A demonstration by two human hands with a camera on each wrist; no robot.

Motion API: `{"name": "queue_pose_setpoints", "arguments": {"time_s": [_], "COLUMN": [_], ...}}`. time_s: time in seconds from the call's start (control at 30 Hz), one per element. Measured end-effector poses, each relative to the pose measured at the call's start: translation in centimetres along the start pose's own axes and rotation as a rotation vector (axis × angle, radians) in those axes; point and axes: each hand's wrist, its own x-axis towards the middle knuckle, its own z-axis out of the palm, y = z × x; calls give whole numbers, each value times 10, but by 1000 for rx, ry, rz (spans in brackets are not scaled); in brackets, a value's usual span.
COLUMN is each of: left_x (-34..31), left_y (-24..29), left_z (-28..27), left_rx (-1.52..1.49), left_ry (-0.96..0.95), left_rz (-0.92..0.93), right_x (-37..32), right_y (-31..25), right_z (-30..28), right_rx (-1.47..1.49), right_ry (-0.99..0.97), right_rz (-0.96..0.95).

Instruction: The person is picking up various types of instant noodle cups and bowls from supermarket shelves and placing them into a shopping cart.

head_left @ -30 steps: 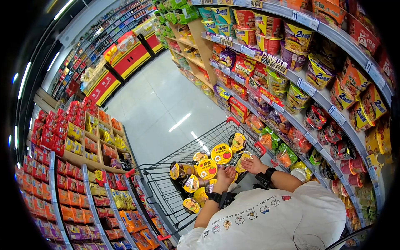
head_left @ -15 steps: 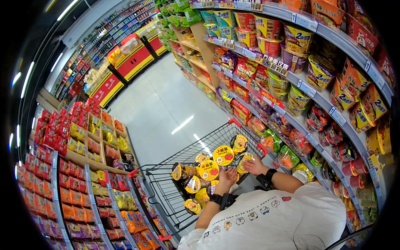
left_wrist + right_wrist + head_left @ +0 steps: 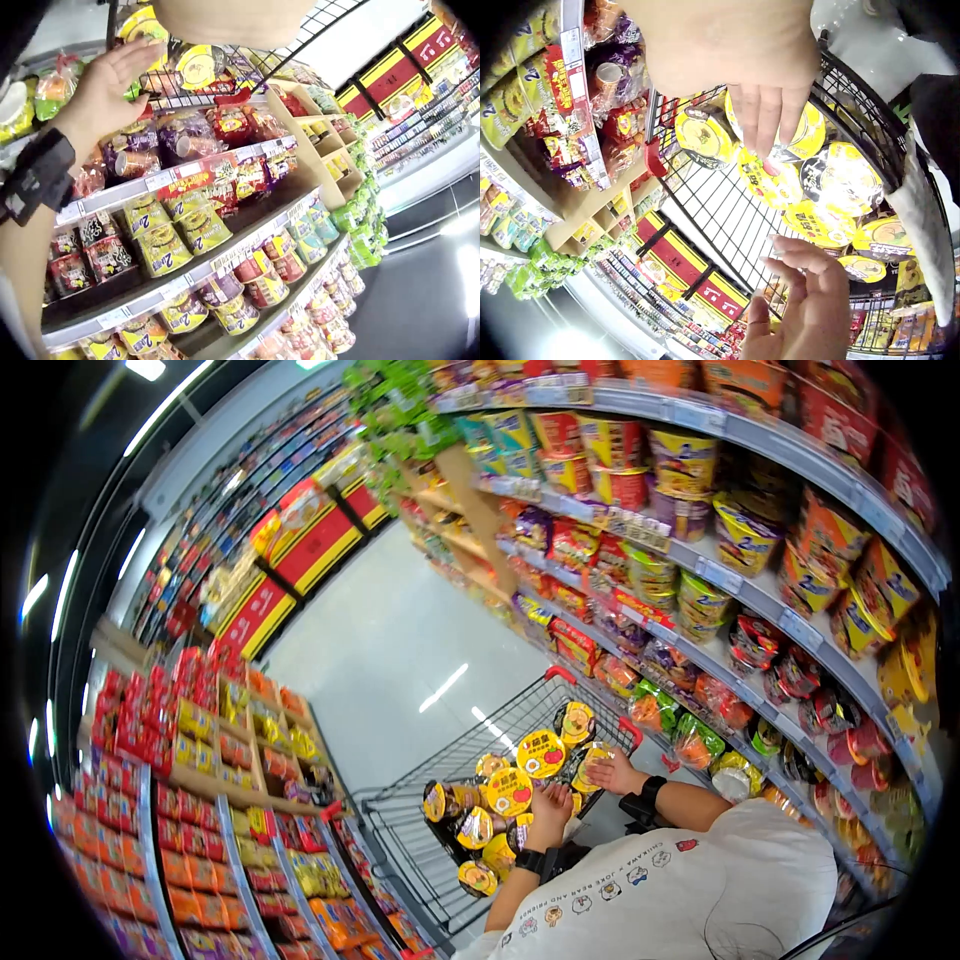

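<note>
A black wire shopping cart [image 3: 400, 835] holds several instant noodle cups [image 3: 510, 792] with yellow lids, packed together. My right hand [image 3: 615, 772] lies over the cups at the cart's near right end. In the right wrist view its straight fingers [image 3: 769, 112] rest across a yellow lid [image 3: 808, 135] and partly cover it. Close beside it, my left hand [image 3: 550, 812] hovers at the near edge of the cups. Its fingers are loosely bent with nothing between them, as the right wrist view shows of the left hand [image 3: 806, 300].
On the right stand shelves [image 3: 740, 585] of noodle cups and packets, close to the cart's side. Bagged noodles fill the racks [image 3: 190, 840] on the left. Pale aisle floor [image 3: 390, 640] stretches ahead to red and yellow display bins [image 3: 305, 550].
The head view has tilted slightly, so the cart and hands appear a little lower and to the right. Both hands keep nearly the same pose over the cups.
</note>
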Motion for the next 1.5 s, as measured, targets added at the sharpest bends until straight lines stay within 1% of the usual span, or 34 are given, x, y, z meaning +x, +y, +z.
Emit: {"name": "queue_pose_setpoints", "arguments": {"time_s": [0.07, 0.1, 0.13, 0.17, 0.2, 0.23, 0.27, 0.33, 0.37, 0.4, 0.47, 0.53, 0.6, 0.73, 0.8, 0.83, 0.87, 0.9, 0.93, 0.97, 1.0, 1.03, 1.07, 1.1, 1.13, 1.17, 1.2, 1.3, 1.4, 1.43, 1.5], "left_x": [-6, -3, 4, 14, -5, -10, 0, -3, 2, 1, 0, -34, -27, -45, -46, -50, -54, -57, -61, -66, -74, -89, -108, -133, -150, -159, -171, -200, -238, -242, -256], "left_y": [3, 4, 5, 1, -1, -6, -8, -15, -18, -23, -34, -48, -60, -88, -103, -112, -121, -130, -140, -151, -165, -178, -195, -215, -234, -259, -274, -307, -337, -344, -357], "left_z": [13, 14, 11, 12, 27, 33, 28, 39, 39, 39, 37, 69, 59, 86, 99, 108, 118, 129, 142, 156, 171, 190, 210, 233, 253, 277, 288, 316, 336, 342, 354], "left_rx": [-11, 23, 64, 63, 56, 80, 83, 66, 60, 79, 105, 178, 182, 213, 203, 205, 202, 202, 165, 131, 99, 106, 172, 234, 296, 389, 447, 572, 698, 739, 809], "left_ry": [88, 85, -12, 30, 71, 77, 39, 100, 90, -16, -104, -23, -130, -127, -147, -158, -168, -225, -322, -417, -510, -665, -701, -739, -778, -1002, -1085, -1334, -1503, -1589, -1674], "left_rz": [41, 53, 79, 88, 103, 118, 94, 70, 65, 61, 83, 122, 149, 116, 72, 49, 31, -16, -72, -130, -195, -258, -220, -181, -138, -147, -150, -165, -12, 21, 38], "right_x": [4, 12, 10, 7, 9, 4, -2, -24, -31, -37, -51, -45, -57, -77, -95, -105, -116, -138, -152, -158, -173, -199, -226, -252, -281, -317, -344, -413, -461, -475, -501], "right_y": [4, 7, 9, 12, 18, 20, 22, 16, 16, 11, 10, 9, 1, -14, -24, -31, -38, -48, -57, -65, -76, -89, -103, -118, -131, -148, -154, -164, -168, -171, -177], "right_z": [-8, -14, -16, -19, -23, -27, -35, -40, -46, -51, -66, -89, -98, -124, -132, -137, -143, -141, -142, -150, -155, -157, -161, -164, -178, -199, -211, -230, -253, -255, -258], "right_rx": [-3, 2, 40, 55, 64, 92, 88, 72, 56, 38, 17, 68, 6, -10, -5, -15, -75, -136, -198, -184, -396, -608, -827, -945, -1007, -1039, -1081, -954, -833, -803, -739], "right_ry": [-52, -73, -98, -133, -169, -251, -295, -305, -266, -269, -256, -243, -170, -183, -175, -211, -188, -169, -151, -157, -62, 47, 171, 345, 453, 593, 712, 1020, 1187, 1289, 1481], "right_rz": [-27, -45, -48, -91, -133, -141, -151, -150, -181, -205, -228, -234, -270, -408, -449, -472, -533, -592, -650, -746, -960, -1163, -1357, -1506, -1668, -1839, -1987, -2363, -2483, -2438, -2342]}}
